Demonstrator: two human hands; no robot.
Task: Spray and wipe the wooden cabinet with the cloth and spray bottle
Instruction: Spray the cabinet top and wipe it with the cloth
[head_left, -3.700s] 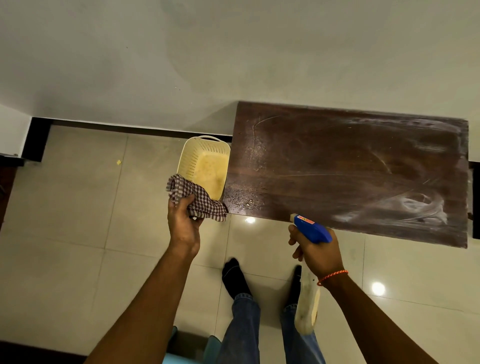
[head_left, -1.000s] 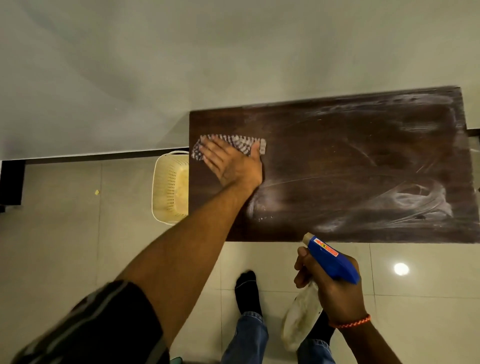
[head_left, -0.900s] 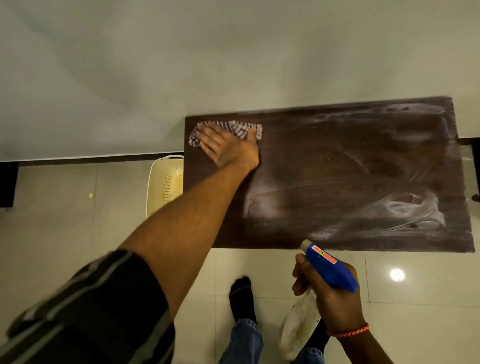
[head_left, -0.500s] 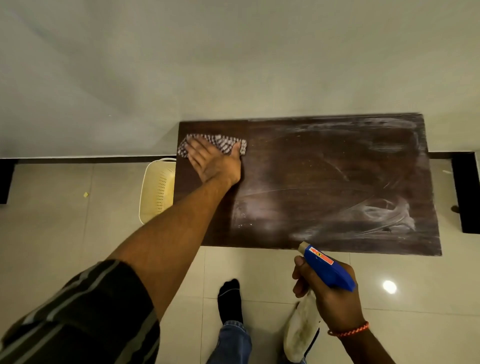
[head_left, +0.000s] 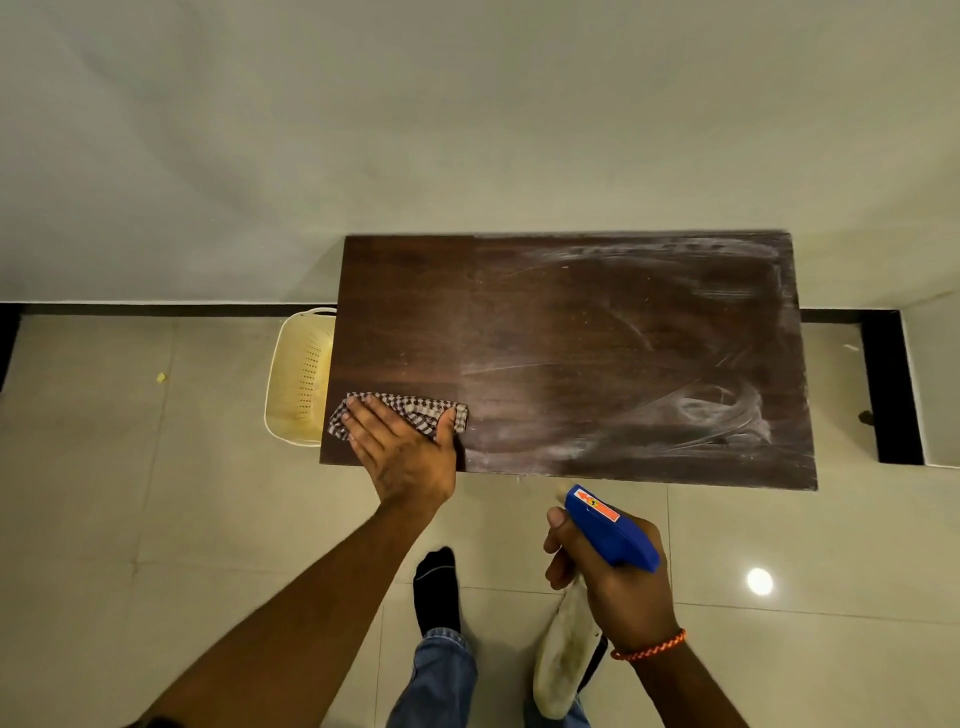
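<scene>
The dark wooden cabinet top (head_left: 597, 338) stands against the wall. Its left part looks clean and dark, its right part carries white smears. My left hand (head_left: 402, 447) presses flat, fingers straight, on the checked cloth (head_left: 410, 408) at the top's front left corner. My right hand (head_left: 618, 577) grips the spray bottle (head_left: 610, 530), a blue trigger head on a whitish body, held over the floor in front of the cabinet with the nozzle toward the cabinet's front edge.
A cream perforated plastic basket (head_left: 298, 379) sits on the tiled floor against the cabinet's left side. A black skirting (head_left: 156, 309) runs along the wall. My foot in a black sock (head_left: 436, 587) stands on the tiles in front.
My left hand has drawn the cloth from the back left corner of the top to the front left corner, leaving that strip darker. My right hand keeps the bottle in place.
</scene>
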